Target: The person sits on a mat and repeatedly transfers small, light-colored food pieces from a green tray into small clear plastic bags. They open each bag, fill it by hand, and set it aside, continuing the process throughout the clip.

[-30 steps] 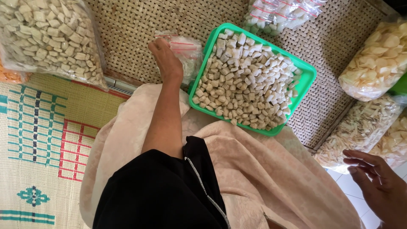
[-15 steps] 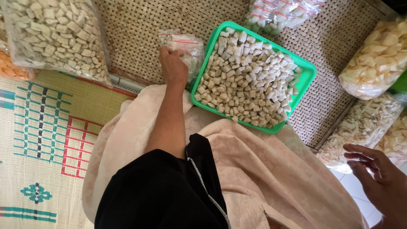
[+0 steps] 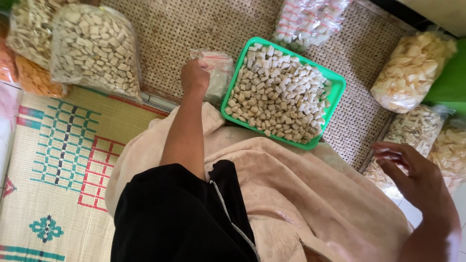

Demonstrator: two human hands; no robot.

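Observation:
My left hand [image 3: 194, 76] reaches forward and grips a small clear plastic bag [image 3: 217, 72] with a red strip, lying on the woven mat just left of a green tray [image 3: 335, 92]. The tray is heaped with small pale rectangular snack pieces [image 3: 279, 92]. My right hand [image 3: 412, 174] hovers at the right edge, fingers spread, holding nothing, above a clear bag of thin pale sticks [image 3: 412, 133]. A beige cloth [image 3: 291, 194] covers my lap.
A large clear bag of pale snack pieces [image 3: 94, 51] lies at the upper left, with an orange-filled bag [image 3: 34, 80] beside it. More filled bags sit at the top [image 3: 310, 19] and right [image 3: 412, 70]. A patterned woven mat [image 3: 58, 160] is at the left.
My left hand has closed on the small plastic bag and drawn slightly back. My right hand has risen a little at the right edge.

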